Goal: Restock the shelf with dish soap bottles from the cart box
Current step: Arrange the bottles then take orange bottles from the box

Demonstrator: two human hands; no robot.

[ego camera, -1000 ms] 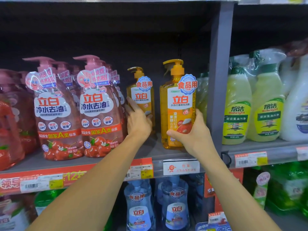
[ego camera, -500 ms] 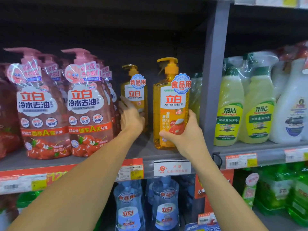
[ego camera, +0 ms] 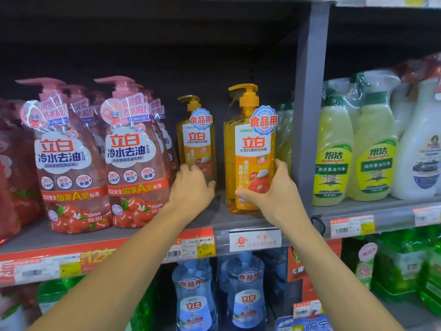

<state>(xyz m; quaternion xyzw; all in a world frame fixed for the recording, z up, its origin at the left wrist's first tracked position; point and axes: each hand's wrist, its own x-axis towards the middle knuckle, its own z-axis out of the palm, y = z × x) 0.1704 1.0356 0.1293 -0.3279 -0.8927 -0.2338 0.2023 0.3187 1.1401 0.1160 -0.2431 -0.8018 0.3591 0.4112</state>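
Front orange dish soap bottle (ego camera: 249, 149): pump top, upright near the shelf (ego camera: 133, 231) edge, gripped low. Rear orange dish soap bottle (ego camera: 196, 142): identical, upright, set farther back, left.

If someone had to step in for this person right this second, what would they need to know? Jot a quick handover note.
Left hand: fingers curled round the lower part of the rear orange bottle, set back on the shelf.
Right hand: grips the front orange bottle, which stands upright near the shelf's front edge, close to the grey upright post.
Done: two orange dish soap bottles are on the shelf, right of the pink bottles.
Left: let go of both; space remains around them for more. The cart box is out of view.
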